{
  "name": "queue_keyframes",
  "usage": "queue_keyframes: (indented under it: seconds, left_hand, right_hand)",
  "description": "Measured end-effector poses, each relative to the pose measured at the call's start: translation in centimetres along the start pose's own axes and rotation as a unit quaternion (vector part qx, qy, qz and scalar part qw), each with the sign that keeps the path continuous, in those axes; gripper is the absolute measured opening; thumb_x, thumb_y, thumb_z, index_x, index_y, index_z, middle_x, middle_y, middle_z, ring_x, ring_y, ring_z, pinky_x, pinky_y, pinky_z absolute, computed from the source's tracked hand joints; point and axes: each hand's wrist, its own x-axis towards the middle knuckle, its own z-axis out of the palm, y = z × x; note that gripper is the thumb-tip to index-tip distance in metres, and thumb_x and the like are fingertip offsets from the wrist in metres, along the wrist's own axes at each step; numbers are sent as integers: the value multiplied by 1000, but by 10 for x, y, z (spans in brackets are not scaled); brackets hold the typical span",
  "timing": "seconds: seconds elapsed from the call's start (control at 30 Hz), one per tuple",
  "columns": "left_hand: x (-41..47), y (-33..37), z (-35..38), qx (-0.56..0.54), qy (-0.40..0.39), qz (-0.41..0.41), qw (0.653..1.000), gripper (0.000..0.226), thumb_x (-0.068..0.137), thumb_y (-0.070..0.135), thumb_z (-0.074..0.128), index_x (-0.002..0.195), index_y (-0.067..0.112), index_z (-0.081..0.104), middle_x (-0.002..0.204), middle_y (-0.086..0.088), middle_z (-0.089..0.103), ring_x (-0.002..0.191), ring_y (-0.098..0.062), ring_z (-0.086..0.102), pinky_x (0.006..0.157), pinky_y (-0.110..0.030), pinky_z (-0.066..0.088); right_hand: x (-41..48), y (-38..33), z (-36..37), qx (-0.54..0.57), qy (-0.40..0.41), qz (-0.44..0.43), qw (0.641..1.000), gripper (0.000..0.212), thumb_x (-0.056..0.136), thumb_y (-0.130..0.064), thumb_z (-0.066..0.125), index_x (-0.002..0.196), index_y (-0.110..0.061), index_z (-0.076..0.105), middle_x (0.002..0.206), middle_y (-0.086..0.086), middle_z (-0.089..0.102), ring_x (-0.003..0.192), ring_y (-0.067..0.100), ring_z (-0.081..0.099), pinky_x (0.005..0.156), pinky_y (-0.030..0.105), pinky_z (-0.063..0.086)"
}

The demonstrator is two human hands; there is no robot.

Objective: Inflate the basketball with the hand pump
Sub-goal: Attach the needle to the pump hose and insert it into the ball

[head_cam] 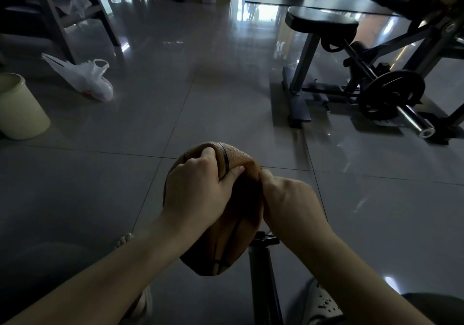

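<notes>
Bucket (21,109): far left of the frame, cut off by the edge; I see only part of it.
Plastic bag (85,78): upper left, contents unclear to me.
Left hand (198,186): fingers spread and clamped over the ball's top.
Basketball (238,224): centre-bottom, limp and dented; I see it held above the floor, much of it covered.
Right hand (288,199): fingertips pinched at the ball's right edge; I cannot tell what they pinch.
Pump (263,269): bottom centre, dark, mostly hidden below.
Gym bench (321,21): upper right.
</notes>
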Motion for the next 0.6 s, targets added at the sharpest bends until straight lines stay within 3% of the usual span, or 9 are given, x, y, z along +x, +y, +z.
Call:
queue_keyframes:
  seconds: [0.07, 0.13, 0.23, 0.3, 0.43, 0.6]
  left_hand:
    - [-5, 2, 3, -15, -6, -4, 1000, 40, 93, 58, 59, 83, 22, 46, 61, 17, 44, 51, 3, 40, 49, -13, 26]
    - [-11, 5, 6, -28, -18, -5, 999, 37, 94, 55, 60, 80, 25, 44, 59, 16, 46, 49, 3, 43, 48, -11, 24]
    - [-15, 4, 10, -48, -48, -23, 997, 39, 93, 54, 63, 74, 28, 42, 61, 15, 50, 51, 2, 47, 45, -12, 27]
    - [-11, -3, 12, -94, -64, -75, 991, 37, 91, 52, 67, 73, 26, 48, 64, 12, 56, 58, -2, 55, 50, -13, 32]
    - [-6, -19, 20, -265, -96, -208, 937, 33, 87, 56, 68, 91, 23, 71, 82, 7, 73, 80, -13, 70, 73, -36, 59]
    - [-12, -10, 17, -355, -126, -249, 892, 21, 96, 42, 66, 89, 24, 76, 79, 5, 76, 71, -9, 72, 64, -27, 55]
  right_hand:
    - [2, 1, 5, 10, -4, 3, 1000, 19, 91, -17, 68, 106, -7, 62, 65, -1, 59, 50, 11, 47, 49, 25, 45]
    - [4, 4, 11, 68, -22, 75, 995, 8, 93, -20, 61, 95, -12, 60, 69, -3, 60, 56, 13, 57, 55, 32, 54]
    - [4, 10, 22, 218, -27, 190, 957, 13, 94, -15, 60, 83, -12, 65, 67, 1, 65, 57, 14, 63, 54, 36, 56]
    - [1, 7, 25, 217, -3, 185, 959, 14, 96, -16, 60, 83, -12, 66, 68, -1, 65, 57, 10, 62, 53, 31, 55]
    - [1, 1, 25, 157, 91, 120, 976, 12, 97, -25, 59, 88, -17, 61, 68, -8, 61, 57, 7, 56, 52, 27, 49]
    - [-2, 7, 18, 138, 113, 104, 979, 17, 94, -38, 57, 100, -22, 58, 88, -11, 58, 74, 3, 54, 63, 22, 48]
